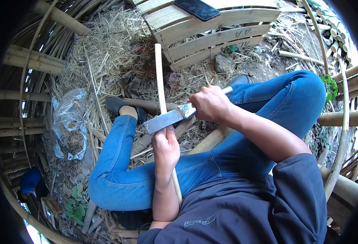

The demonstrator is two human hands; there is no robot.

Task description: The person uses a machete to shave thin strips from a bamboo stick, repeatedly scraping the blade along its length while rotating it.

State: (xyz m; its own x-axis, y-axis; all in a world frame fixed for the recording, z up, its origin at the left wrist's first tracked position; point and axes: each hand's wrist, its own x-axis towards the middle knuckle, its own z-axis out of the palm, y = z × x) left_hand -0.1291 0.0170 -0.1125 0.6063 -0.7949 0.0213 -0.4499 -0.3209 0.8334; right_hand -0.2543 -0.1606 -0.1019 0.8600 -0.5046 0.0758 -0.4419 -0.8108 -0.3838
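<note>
My right hand (211, 103) is closed around the metal handle of a broad, square-ended knife (162, 121). Its blade points left and lies across a long pale bamboo strip (160, 75). Just below the blade, my left hand (165, 148) grips that strip, with the thumb up near the metal. The strip's upper end sticks up past the blade, and its lower end runs along my left forearm to my waist. Whether the edge is cutting into the strip cannot be made out.
A slatted wooden crate (211, 32) stands ahead with a phone (197, 9) on top. Straw (110, 36) and bamboo pieces litter the ground. A clear plastic bag (71, 110) lies left. Cut bamboo poles (333, 30) are stacked at far right. My jeans-clad legs (122, 185) are bent around the work.
</note>
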